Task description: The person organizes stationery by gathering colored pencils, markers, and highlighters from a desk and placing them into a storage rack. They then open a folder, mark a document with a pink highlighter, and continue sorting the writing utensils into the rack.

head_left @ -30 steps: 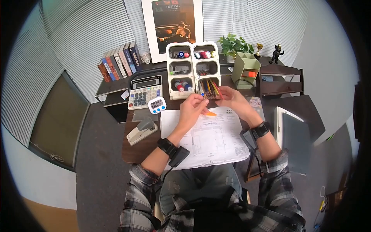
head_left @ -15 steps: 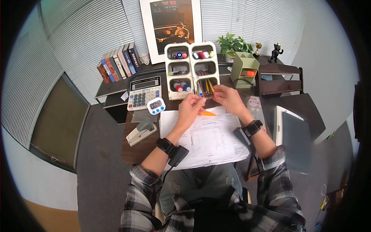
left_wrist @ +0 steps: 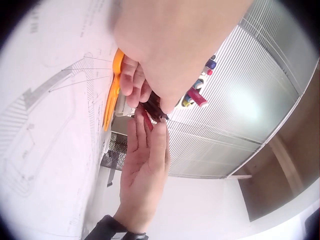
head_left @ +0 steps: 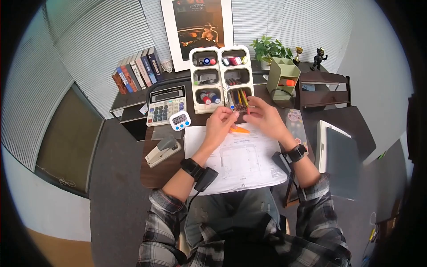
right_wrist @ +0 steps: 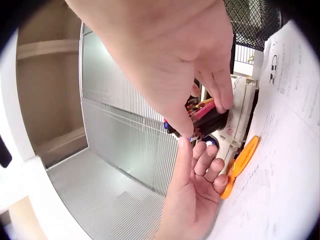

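Note:
In a lower compartment of the white desk organizer [head_left: 195, 107] stand several coloured pencils [head_left: 242, 97]. My left hand [head_left: 220, 125] is at the compartment's front edge, its thumb and fingertips pinching the ends of a dark bundle of pencils [left_wrist: 154, 106]. Close on the right, my right hand [head_left: 267, 121] pinches a red pencil [right_wrist: 204, 110] between thumb and fingers; the hand hides part of it. The two thumb tips nearly meet in the right wrist view. An orange plastic piece [head_left: 240, 130] lies on the printed sheets [head_left: 240, 162], beneath my left fingers.
Left of the sheets are a stapler [head_left: 163, 150], a digital timer [head_left: 180, 120] and a calculator [head_left: 166, 107]. Markers fill other organizer compartments. A green desk caddy [head_left: 284, 73] stands back right, beside a plant [head_left: 269, 51]. Books [head_left: 138, 73] stand at the back left.
My right hand first came in toward the pencils, then drew slightly back to the right, with the red pencil showing at its fingertips. My left hand has stayed nearly still.

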Available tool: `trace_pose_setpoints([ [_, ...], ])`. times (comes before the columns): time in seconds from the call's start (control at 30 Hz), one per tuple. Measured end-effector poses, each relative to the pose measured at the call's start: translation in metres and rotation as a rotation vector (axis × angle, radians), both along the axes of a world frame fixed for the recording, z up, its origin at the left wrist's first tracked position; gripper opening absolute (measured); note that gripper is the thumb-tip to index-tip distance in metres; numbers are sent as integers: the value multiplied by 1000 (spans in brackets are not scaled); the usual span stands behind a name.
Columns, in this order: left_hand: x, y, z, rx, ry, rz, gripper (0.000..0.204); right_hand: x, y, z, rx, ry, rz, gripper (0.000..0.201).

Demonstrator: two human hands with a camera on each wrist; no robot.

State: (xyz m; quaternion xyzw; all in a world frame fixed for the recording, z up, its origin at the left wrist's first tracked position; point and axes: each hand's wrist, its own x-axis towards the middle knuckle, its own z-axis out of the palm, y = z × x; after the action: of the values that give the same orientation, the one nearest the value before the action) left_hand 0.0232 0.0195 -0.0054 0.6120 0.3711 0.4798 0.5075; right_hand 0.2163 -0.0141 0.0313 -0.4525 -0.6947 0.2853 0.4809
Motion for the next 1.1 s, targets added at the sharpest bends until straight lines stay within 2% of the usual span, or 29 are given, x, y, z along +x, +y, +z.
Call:
trace_pose_setpoints([
  [0.2, 0, -2, 2, 4, 10, -15, 30, 8, 16, -2, 7, 35, -155, 46],
  [0.4, 1, -2, 2, 9, 25, -5, 31, 6, 15, -6, 17, 140, -82, 41],
  [0.5, 1, -2, 2, 6, 21, 9, 33, 9, 25, -16, 29, 126, -145, 38],
  [0.63, 0, 0, -1, -1, 29, 11, 39, 1, 22, -15, 47, 144, -116, 36],
  [0.7, 0, 1, -4, 1, 1, 46, 50, 0, 18, -16, -59, 224, -133, 35],
  [0.73, 1, 1, -1, 4, 6, 45, 50, -1, 21, -22, 6, 270, -135, 33],
  [0.77, 2, -1, 0, 15, 28, 64, 55, 0, 23, -28, 4, 276, -136, 33],
  [0.83, 4, -3, 3, 26, 56, 83, 59, 0, 24, -34, -35, 441, -115, 31],
  [0.93, 8, -2, 10, 23, 132, 71, 63, -1, 22, -35, -16, 419, -109, 30],
  [1.1, 12, 4, 7, 43, 106, 17, 67, -2, 22, -39, 37, 390, -123, 29],
])
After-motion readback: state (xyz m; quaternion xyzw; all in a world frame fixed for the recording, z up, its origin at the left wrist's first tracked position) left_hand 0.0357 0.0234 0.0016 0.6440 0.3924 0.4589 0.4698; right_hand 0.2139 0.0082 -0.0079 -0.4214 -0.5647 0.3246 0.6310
